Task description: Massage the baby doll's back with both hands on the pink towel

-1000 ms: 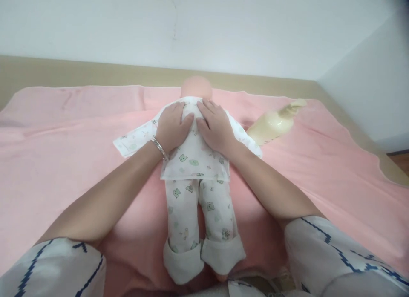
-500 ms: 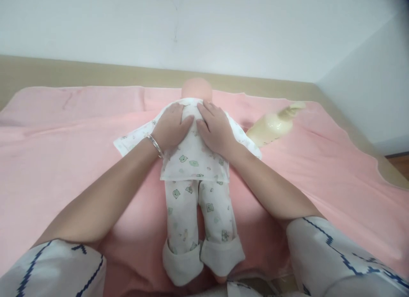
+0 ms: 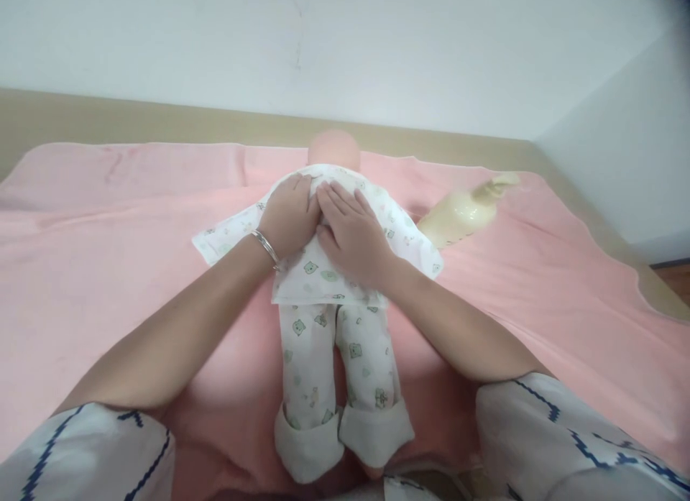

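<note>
A baby doll lies face down, its head away from me. It wears a white printed top and matching trousers with rolled-up cuffs. My left hand rests on the upper left of the doll's back, fingers laid flat on the cloth. A silver bangle circles that wrist. Beside it, my right hand lies flat near the middle of the back, fingers stretched forward, its fingertips close to my left thumb. Neither hand grasps anything.
Beneath the doll a pink cloth covers most of the tabletop. A pale yellow pump bottle lies on its side to the right, by the doll's sleeve. Behind the table stands a white wall.
My right hand has slid left and slightly toward me, from the right side of the doll's back to its middle. My left hand stays nearly in place, its thumb now nearer the fingers.
</note>
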`<action>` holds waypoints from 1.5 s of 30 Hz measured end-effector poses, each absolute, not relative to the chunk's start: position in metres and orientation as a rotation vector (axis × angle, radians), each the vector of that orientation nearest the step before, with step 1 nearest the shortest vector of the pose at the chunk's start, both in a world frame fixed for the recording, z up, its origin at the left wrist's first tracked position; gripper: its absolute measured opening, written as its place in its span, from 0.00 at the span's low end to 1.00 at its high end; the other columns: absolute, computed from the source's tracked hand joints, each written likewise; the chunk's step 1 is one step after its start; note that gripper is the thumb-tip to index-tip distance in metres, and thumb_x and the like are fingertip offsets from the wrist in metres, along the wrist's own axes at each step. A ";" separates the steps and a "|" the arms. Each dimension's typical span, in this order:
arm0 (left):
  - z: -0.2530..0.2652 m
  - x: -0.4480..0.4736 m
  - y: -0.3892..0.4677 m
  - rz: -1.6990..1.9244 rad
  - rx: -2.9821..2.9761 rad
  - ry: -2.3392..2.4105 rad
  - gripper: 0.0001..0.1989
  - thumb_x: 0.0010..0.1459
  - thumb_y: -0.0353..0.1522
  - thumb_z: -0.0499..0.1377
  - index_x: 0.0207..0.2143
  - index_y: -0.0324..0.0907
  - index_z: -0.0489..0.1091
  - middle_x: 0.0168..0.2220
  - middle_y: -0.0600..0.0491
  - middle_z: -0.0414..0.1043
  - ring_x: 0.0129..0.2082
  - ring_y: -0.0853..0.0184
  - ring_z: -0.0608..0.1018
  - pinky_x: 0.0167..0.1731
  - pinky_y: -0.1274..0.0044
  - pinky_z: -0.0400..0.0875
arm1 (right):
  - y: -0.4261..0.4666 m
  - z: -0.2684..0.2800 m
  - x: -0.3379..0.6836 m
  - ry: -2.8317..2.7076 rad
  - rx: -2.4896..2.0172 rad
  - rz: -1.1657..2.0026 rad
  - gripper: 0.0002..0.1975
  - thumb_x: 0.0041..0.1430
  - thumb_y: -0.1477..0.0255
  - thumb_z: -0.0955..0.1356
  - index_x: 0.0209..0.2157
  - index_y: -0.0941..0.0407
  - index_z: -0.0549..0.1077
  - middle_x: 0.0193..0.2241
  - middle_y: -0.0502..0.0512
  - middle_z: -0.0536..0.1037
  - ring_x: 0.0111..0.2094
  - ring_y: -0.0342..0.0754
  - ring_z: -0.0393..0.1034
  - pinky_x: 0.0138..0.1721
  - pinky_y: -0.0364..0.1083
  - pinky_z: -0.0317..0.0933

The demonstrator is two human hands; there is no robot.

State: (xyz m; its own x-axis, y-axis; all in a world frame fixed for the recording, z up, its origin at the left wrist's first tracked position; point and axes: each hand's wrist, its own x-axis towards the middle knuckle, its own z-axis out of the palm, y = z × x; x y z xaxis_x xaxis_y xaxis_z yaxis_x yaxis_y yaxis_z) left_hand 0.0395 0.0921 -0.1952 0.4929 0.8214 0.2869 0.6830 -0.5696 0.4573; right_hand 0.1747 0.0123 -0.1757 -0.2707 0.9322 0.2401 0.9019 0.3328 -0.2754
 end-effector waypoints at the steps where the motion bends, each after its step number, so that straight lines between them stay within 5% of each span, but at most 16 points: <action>1: -0.193 0.043 0.085 0.705 2.443 1.338 0.20 0.68 0.34 0.43 0.54 0.34 0.67 0.60 0.38 0.67 0.66 0.49 0.65 0.70 0.54 0.53 | 0.020 -0.176 0.180 -2.238 -1.632 0.142 0.31 0.66 0.73 0.55 0.69 0.64 0.57 0.71 0.58 0.55 0.73 0.54 0.44 0.74 0.62 0.39; 5: -0.186 0.058 0.051 0.768 2.414 1.545 0.27 0.68 0.34 0.42 0.63 0.26 0.60 0.69 0.34 0.54 0.73 0.45 0.49 0.73 0.51 0.42 | 0.043 -0.180 0.201 -2.174 -1.669 0.155 0.30 0.67 0.74 0.54 0.67 0.61 0.61 0.71 0.57 0.55 0.73 0.54 0.46 0.73 0.60 0.41; 12: -0.185 0.060 0.058 0.641 2.390 1.365 0.32 0.65 0.32 0.45 0.69 0.27 0.52 0.72 0.36 0.47 0.74 0.49 0.49 0.72 0.53 0.45 | 0.050 -0.182 0.208 -2.132 -1.756 0.139 0.30 0.68 0.73 0.53 0.68 0.65 0.59 0.70 0.62 0.56 0.72 0.57 0.49 0.72 0.60 0.45; 20: -0.197 0.044 0.097 0.743 2.316 1.376 0.31 0.66 0.41 0.45 0.65 0.31 0.60 0.67 0.40 0.61 0.67 0.54 0.64 0.71 0.62 0.56 | 0.012 -0.177 0.175 -2.125 -1.805 0.036 0.30 0.69 0.70 0.53 0.68 0.69 0.57 0.70 0.69 0.54 0.72 0.63 0.44 0.72 0.63 0.43; 26: -0.203 0.044 0.096 0.831 2.312 1.359 0.33 0.65 0.40 0.42 0.64 0.25 0.62 0.65 0.37 0.64 0.66 0.52 0.66 0.69 0.62 0.58 | 0.010 -0.177 0.174 -2.226 -1.710 0.095 0.32 0.67 0.71 0.55 0.69 0.68 0.55 0.71 0.64 0.52 0.73 0.60 0.41 0.74 0.61 0.37; 30: -0.206 0.044 0.096 0.888 2.284 1.379 0.32 0.64 0.40 0.45 0.63 0.29 0.65 0.64 0.41 0.66 0.65 0.54 0.68 0.69 0.64 0.58 | 0.035 -0.178 0.195 -2.139 -1.765 0.175 0.29 0.71 0.66 0.53 0.69 0.60 0.57 0.72 0.60 0.50 0.74 0.59 0.39 0.72 0.68 0.36; 41: -0.212 0.042 0.086 1.140 2.088 1.447 0.20 0.63 0.37 0.50 0.53 0.43 0.72 0.56 0.50 0.74 0.58 0.59 0.74 0.64 0.65 0.66 | 0.039 -0.172 0.204 -2.036 -1.797 0.264 0.31 0.67 0.66 0.56 0.68 0.63 0.54 0.70 0.66 0.56 0.72 0.63 0.46 0.70 0.69 0.42; 45: -0.215 0.041 0.086 1.149 2.097 1.434 0.20 0.63 0.36 0.50 0.52 0.43 0.72 0.55 0.50 0.75 0.57 0.59 0.74 0.63 0.65 0.68 | 0.029 -0.164 0.201 -1.947 -1.705 0.183 0.32 0.66 0.69 0.55 0.70 0.60 0.48 0.72 0.63 0.49 0.74 0.61 0.39 0.71 0.66 0.43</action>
